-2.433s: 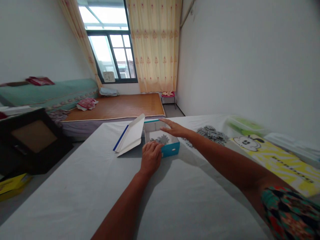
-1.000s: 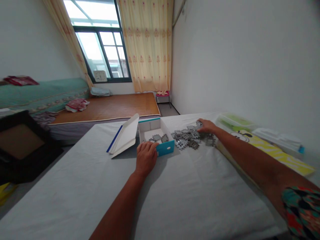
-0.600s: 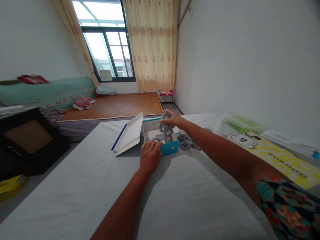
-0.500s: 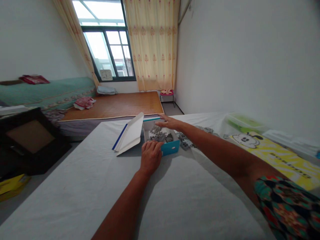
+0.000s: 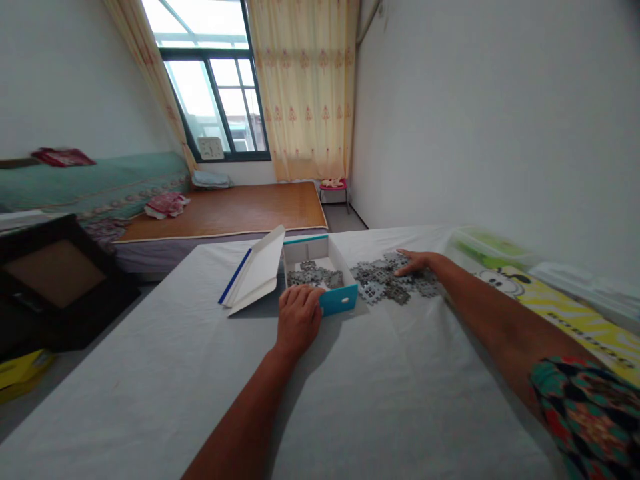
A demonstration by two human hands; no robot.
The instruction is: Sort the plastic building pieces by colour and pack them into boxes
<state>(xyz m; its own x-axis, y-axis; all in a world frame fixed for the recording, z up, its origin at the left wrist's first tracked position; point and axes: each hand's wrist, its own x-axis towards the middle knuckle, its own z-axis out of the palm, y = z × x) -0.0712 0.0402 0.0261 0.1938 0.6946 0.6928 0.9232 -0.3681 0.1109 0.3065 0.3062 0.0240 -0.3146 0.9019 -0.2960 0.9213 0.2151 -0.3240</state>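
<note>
My left hand (image 5: 299, 317) is closed over the near rim of a blue-and-white cardboard box (image 5: 341, 301). Inside the box lie several grey interlocking pieces (image 5: 315, 273), flat with notched edges. The box's white lid flap (image 5: 257, 270), edged in dark blue, tilts open on the left. To the right of the box, a larger pile of the same grey pieces (image 5: 383, 280) is spread over the white cloth. My right hand (image 5: 416, 261) rests at the far right part of this pile, fingers stretched out and apart. Nothing shows gripped in it.
A white cloth (image 5: 200, 387) covers the table. At its right edge are a yellow printed bag (image 5: 575, 320) and clear plastic containers (image 5: 493, 243) by the wall. A black cabinet (image 5: 60, 280) stands at the left; a bed with a brown mat (image 5: 260, 207) lies beyond.
My right hand has moved from above the box's far right edge rightward to the pile of grey pieces. My left hand stays on the box's near rim.
</note>
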